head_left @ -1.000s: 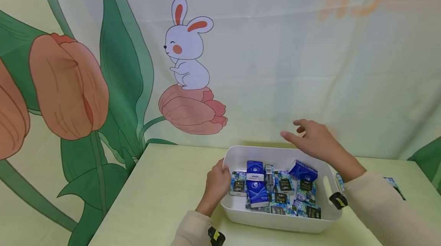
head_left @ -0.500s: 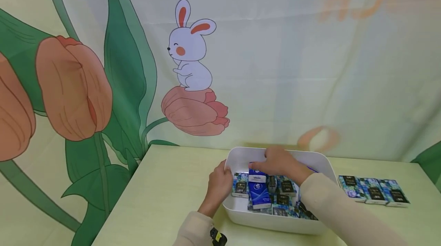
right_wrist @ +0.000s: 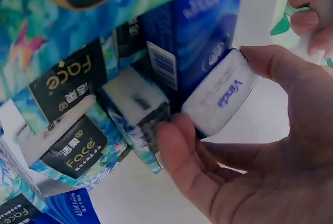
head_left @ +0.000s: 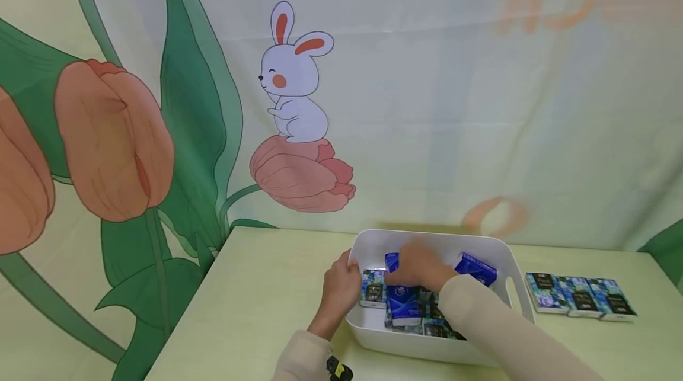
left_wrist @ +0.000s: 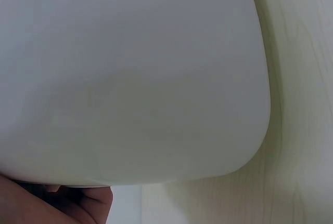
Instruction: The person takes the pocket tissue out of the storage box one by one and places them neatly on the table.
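Note:
A white plastic basket (head_left: 421,346) on the table contains several floral tissue packs (head_left: 373,289) and some blue ones. My left hand (head_left: 340,286) grips its left end, fingers curled over the rim; the left wrist view is mostly filled by the basket's outer wall (left_wrist: 140,89). Inside, my right hand (head_left: 420,265) reaches down on a blue Vinda tissue pack (right_wrist: 208,31). In the right wrist view, the thumb and fingers of the right hand (right_wrist: 276,174) pinch that pack across its white band. Floral "Face" packs (right_wrist: 73,76) lie close beside it.
Three floral tissue packs (head_left: 580,298) lie in a row on the table, right of the basket. Another blue pack (head_left: 476,268) leans near the basket's back right corner. Behind the table (head_left: 256,286) hangs a cloth printed with tulips and a rabbit (head_left: 299,90).
My right hand has come from above the basket's back right edge down and left onto the blue Vinda pack, taking hold of it. The left hand has stayed on the basket.

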A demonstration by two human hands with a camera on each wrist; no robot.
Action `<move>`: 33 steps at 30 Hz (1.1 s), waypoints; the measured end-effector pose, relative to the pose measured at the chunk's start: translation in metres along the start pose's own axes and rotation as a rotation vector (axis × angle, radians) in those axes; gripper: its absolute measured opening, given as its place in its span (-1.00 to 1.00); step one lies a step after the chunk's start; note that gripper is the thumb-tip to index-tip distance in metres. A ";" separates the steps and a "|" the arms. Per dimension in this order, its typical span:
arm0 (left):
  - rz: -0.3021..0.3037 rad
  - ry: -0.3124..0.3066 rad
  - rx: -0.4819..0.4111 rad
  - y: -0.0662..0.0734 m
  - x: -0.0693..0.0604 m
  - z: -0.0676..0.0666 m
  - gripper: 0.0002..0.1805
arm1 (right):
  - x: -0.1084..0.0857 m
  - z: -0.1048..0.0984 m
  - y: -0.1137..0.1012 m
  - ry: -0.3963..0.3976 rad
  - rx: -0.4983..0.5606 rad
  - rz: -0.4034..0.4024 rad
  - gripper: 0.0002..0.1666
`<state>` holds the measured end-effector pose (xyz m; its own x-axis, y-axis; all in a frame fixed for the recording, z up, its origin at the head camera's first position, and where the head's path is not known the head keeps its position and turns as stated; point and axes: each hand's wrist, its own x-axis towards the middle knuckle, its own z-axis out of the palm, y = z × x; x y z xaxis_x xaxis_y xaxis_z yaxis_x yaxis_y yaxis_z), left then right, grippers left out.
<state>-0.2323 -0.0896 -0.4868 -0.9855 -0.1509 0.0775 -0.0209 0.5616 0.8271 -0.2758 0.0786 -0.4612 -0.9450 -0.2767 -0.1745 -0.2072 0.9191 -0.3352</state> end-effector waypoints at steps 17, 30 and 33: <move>-0.005 0.001 -0.002 -0.002 0.003 -0.005 -0.58 | -0.100 -0.098 0.048 0.207 0.239 -0.087 -0.10; -0.027 0.019 -0.018 -0.004 0.003 -0.006 -0.58 | -0.159 -0.081 0.208 0.406 0.097 0.294 0.03; -0.021 0.022 -0.019 -0.003 0.002 -0.006 -0.58 | -0.163 -0.065 0.255 0.401 0.078 0.428 0.08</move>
<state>-0.2337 -0.0962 -0.4860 -0.9810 -0.1803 0.0723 -0.0379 0.5427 0.8391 -0.1914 0.3758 -0.4579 -0.9653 0.2562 0.0494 0.2188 0.8980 -0.3818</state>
